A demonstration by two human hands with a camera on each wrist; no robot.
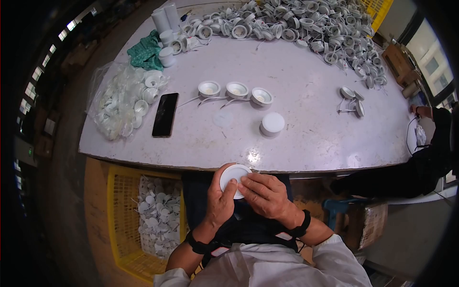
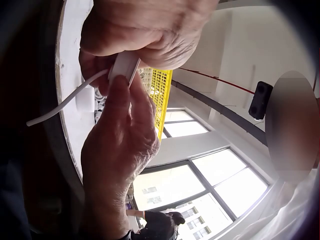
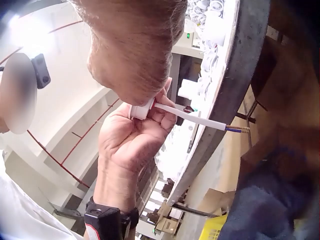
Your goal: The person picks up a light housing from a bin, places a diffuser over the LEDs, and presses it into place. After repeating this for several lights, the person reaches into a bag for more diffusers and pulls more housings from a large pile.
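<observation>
A round white lamp piece [image 1: 235,175] is held just off the table's front edge, its flat white face up in the head view. My left hand [image 1: 221,201] curls round its left side, thumb on the face. From the right, my right hand [image 1: 266,193] grips the rim with fingertips over the face. The left wrist view shows the piece [image 2: 123,67] edge-on between both hands, with a white cable [image 2: 70,98] hanging from its underside. In the right wrist view the cable [image 3: 192,118] ends in bare brown and blue wires [image 3: 237,129]. The hands hide part of the rim.
On the table [image 1: 191,138] stand three lamp bodies with cables [image 1: 236,90], a white-topped round piece [image 1: 273,124], a phone [image 1: 165,115] and a bag of white rings [image 1: 126,103]. A lamp pile [image 1: 287,24] lies behind. A yellow basket [image 1: 116,215] sits below left.
</observation>
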